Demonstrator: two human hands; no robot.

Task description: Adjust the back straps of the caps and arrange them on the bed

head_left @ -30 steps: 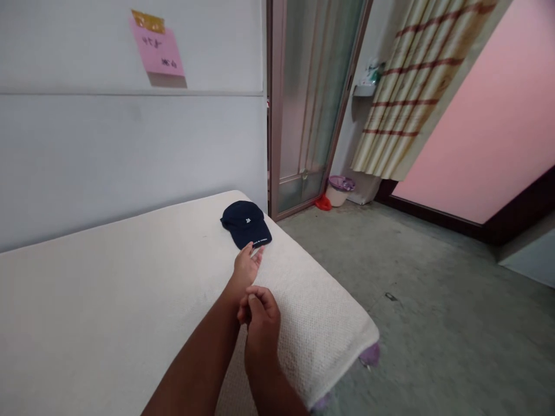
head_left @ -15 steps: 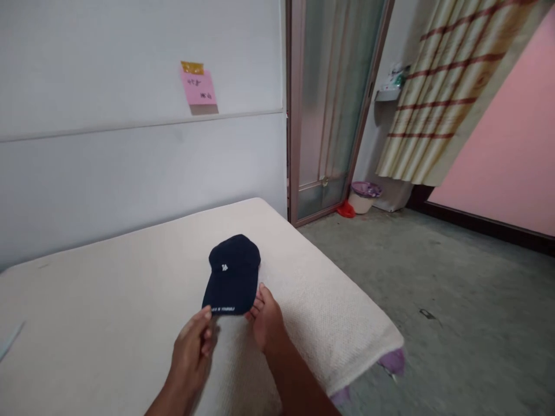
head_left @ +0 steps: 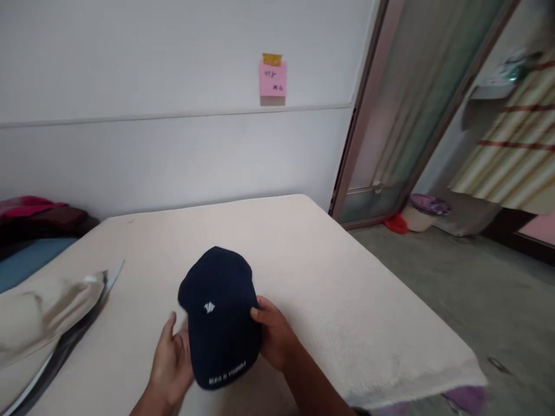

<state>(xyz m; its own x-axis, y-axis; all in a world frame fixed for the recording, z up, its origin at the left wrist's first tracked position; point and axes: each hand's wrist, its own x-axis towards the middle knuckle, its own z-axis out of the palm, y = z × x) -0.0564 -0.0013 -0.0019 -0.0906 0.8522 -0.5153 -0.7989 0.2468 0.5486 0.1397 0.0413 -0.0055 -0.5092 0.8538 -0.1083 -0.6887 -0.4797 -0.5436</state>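
A navy baseball cap (head_left: 221, 323) with a small white logo on its front and white lettering along the brim is tilted toward me above the pale bed cover (head_left: 347, 300). My right hand (head_left: 275, 332) grips the cap's right side, thumb on top and the other fingers underneath. On the opposite side, my left hand (head_left: 171, 358) is open with the thumb raised, its fingers partly hidden behind the brim's left edge. Whether those fingertips touch the brim I cannot tell.
At the left lie a beige bag-like item (head_left: 52, 312) with dark edging and a pile of dark red and pink cloth (head_left: 39, 214). A pink note (head_left: 273, 79) is taped to the white wall. Beyond the bed's right edge stand a glass door (head_left: 399, 115) and a waste bin (head_left: 422, 214).
The cap has been lifted off the bed and brought closer. My right hand now grips its side, while my left has let go of the brim's corner and opened. The view has swung left.
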